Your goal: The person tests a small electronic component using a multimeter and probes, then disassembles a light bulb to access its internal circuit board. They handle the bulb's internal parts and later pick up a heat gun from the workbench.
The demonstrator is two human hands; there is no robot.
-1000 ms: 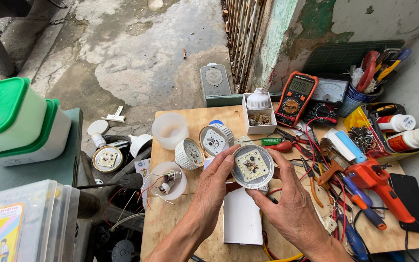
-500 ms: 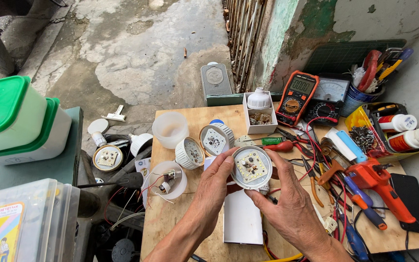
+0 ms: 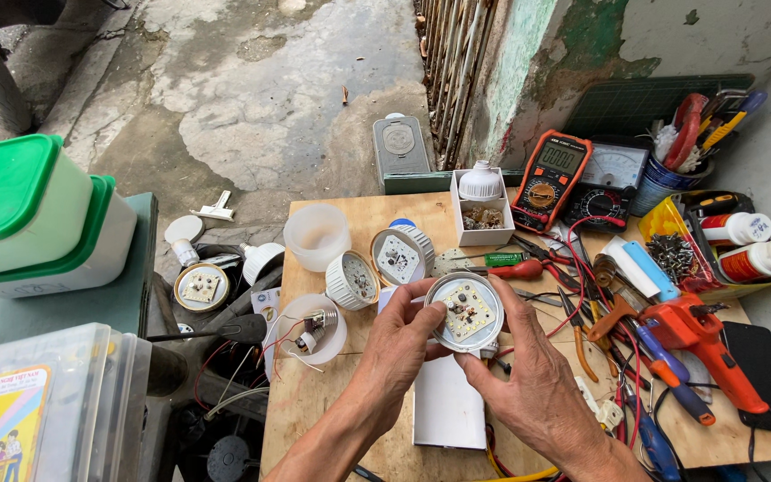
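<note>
Outdoors, on cracked concrete ground (image 3: 252,116) beside a flaking green-and-white wall (image 3: 582,54) and a rusty metal gate (image 3: 448,62), stands a small wooden table (image 3: 332,402).

Landmark: round lamp base (image 3: 466,312), white rim, yellow circuit board inside, held face-up above the table's middle. Left hand (image 3: 399,344) grips its left edge, thumb on the rim. Right hand (image 3: 528,379) closed on its right and lower side, fingers curled beneath.

Left of the lamp base, on the table: two more opened lamp bases (image 3: 377,268), a clear plastic cup (image 3: 317,234), a clear dome (image 3: 310,328) holding a screw socket with red wires. Below it lies a white card (image 3: 446,415), partly covered by both hands.

Behind it: a small white box (image 3: 482,219) with a white bulb cap on top, an orange-edged multimeter (image 3: 551,178), an analog meter (image 3: 613,174).

Right of it: tangled red and black leads (image 3: 582,268), pliers and screwdrivers, an orange glue gun (image 3: 702,339), a yellow tray (image 3: 671,223) of screws, two white bottles (image 3: 747,245), a blue cup of tools (image 3: 667,178). This clutter crowds the right hand closely.

Far left of it, off the table: green-lidded white tubs (image 3: 29,214), clear boxes (image 3: 46,402), loose lamp parts (image 3: 203,286).
</note>
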